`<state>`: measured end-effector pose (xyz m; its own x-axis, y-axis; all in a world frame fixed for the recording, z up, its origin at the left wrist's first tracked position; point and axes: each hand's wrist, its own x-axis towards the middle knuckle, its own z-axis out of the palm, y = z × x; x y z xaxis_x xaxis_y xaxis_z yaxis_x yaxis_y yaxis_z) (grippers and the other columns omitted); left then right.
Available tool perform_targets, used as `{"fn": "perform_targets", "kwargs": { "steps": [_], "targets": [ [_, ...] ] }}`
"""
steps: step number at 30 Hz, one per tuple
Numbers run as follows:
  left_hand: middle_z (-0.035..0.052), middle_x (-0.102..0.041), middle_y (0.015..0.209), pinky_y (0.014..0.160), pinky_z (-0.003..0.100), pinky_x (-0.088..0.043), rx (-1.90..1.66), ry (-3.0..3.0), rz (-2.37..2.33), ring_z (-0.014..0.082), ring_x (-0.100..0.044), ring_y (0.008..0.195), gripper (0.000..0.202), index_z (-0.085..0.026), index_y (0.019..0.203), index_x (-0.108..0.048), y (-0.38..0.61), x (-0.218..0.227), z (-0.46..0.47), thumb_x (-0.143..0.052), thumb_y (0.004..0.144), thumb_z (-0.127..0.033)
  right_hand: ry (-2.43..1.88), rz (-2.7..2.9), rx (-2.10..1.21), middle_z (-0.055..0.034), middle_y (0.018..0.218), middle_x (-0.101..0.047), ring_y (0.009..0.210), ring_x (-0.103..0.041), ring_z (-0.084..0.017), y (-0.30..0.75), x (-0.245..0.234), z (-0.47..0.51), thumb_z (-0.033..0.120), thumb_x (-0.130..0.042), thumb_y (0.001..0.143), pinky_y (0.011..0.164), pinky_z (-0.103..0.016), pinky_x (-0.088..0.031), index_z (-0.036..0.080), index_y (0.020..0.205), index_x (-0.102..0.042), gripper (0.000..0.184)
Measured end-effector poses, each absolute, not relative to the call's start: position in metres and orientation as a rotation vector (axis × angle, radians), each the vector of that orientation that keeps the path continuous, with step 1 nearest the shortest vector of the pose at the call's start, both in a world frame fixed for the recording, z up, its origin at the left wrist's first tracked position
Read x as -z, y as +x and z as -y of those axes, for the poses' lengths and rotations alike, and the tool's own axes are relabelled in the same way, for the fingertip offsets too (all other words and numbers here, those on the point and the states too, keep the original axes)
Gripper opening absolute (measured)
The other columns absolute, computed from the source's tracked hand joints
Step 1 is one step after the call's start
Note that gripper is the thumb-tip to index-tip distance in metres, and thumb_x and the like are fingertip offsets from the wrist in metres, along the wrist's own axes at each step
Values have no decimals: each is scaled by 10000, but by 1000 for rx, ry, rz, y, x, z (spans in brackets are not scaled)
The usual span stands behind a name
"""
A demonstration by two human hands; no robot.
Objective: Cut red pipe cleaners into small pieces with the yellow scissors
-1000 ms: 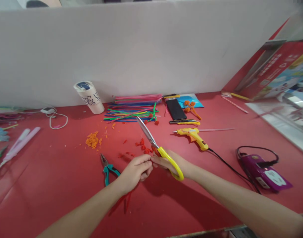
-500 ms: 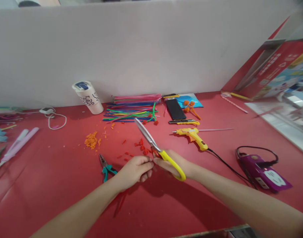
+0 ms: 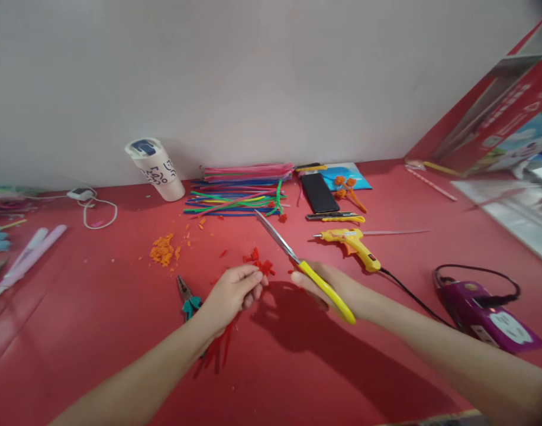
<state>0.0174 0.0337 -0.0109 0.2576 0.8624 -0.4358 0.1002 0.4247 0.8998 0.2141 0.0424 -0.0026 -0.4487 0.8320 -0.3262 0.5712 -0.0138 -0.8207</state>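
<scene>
My left hand (image 3: pixel 235 293) is closed, thumb against fingers, pinching a small red pipe-cleaner piece (image 3: pixel 265 268) at its fingertips. Red pipe-cleaner stems (image 3: pixel 227 344) show below that hand; whether they are held or lie on the table I cannot tell. In my right hand (image 3: pixel 337 290) are scissors with yellow handles (image 3: pixel 326 290), their blades (image 3: pixel 277 235) together and pointing up and left. Short red pieces (image 3: pixel 252 255) lie just beyond the left fingertips. Teal-handled pliers (image 3: pixel 189 299) rest beside the left wrist, partly covered by it.
Orange scraps (image 3: pixel 163 249) lie to the left, below a white tumbler (image 3: pixel 158 171). A bundle of coloured pipe cleaners (image 3: pixel 239 192) sits against the wall. To the right are a phone (image 3: pixel 319 193), a yellow glue gun (image 3: pixel 353 244) and its cord running to a purple power strip (image 3: pixel 488 316).
My right hand has moved right with the scissors, away from my left hand. The left hand has shifted slightly left and up, and the red piece at its fingertips now shows plainly.
</scene>
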Motion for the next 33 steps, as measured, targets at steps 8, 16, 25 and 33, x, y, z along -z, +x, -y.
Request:
{"fn": "perform_targets", "kwargs": {
  "steps": [8,16,25,33],
  "targets": [
    [-49,-451,509,365,175,-170,-801,1032,-1304,30,-301,374,206,-147,633,-497,14,7,-44,-477,751,-315,-1623,2454,-1377,-19,678,-528,564,-444,-132,225,-3,-18,608,-266,799,537,-268,-337,192,769,-436,449],
    [-44,-453,498,383,189,-189,-753,1128,-1316,39,-305,381,234,-144,598,-491,18,1,-42,-458,765,-306,-1561,2412,-1371,17,598,-452,497,-361,-92,214,3,-21,545,-279,826,481,-239,-281,197,653,-365,398],
    [-50,-447,488,388,193,-189,-734,1089,-1327,40,-305,374,213,-150,586,-485,15,3,-44,-458,753,-279,-1577,2307,-1470,25,579,-406,505,-324,-92,210,7,-20,529,-340,809,478,-243,-256,197,619,-345,382],
    [-63,-408,466,378,195,-147,-743,1006,-1277,25,-246,339,193,-148,601,-474,14,10,-46,-450,752,-266,-1610,2131,-1617,40,563,-338,521,-266,-88,205,8,-19,518,-343,792,479,-240,-246,190,604,-363,379]
  ]
}}
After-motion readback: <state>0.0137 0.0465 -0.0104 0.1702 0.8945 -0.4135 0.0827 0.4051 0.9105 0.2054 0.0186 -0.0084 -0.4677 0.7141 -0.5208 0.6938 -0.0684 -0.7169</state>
